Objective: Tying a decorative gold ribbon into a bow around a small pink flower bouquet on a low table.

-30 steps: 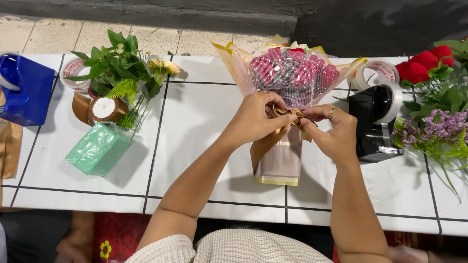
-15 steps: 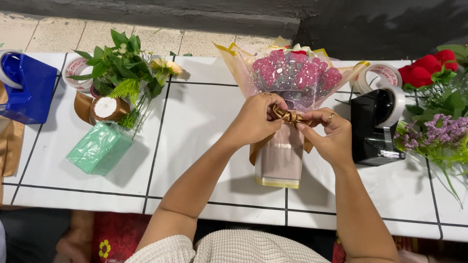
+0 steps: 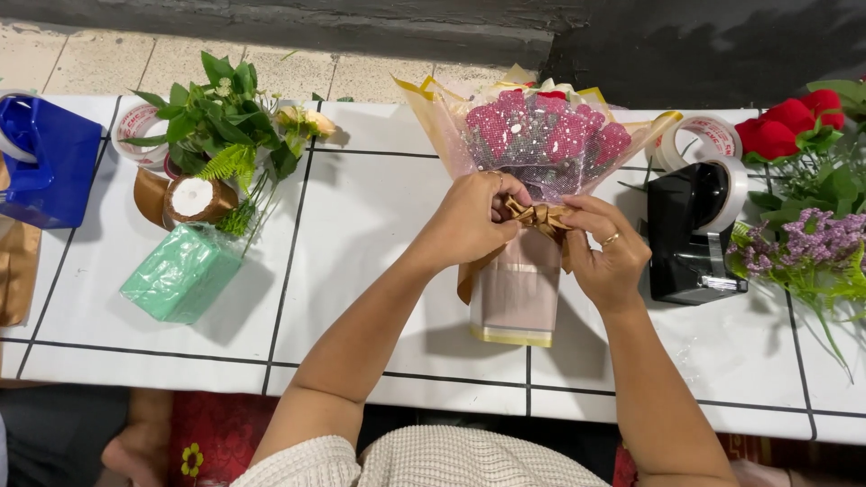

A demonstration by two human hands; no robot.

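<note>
Left hand [image 3: 471, 219] and right hand [image 3: 606, 255] both pinch gold ribbon [image 3: 538, 216] at frame centre, apparently knotting it round pink bouquet [image 3: 547, 135].

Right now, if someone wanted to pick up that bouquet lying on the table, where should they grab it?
Probably around the wrapped stem, below the gold ribbon bow, coming from the near table edge. That part is narrow and firm-looking, while the flared top with pink flowers looks easily crushed. The left hand and right hand are pinching the bow, so the stem below them is free.
</note>
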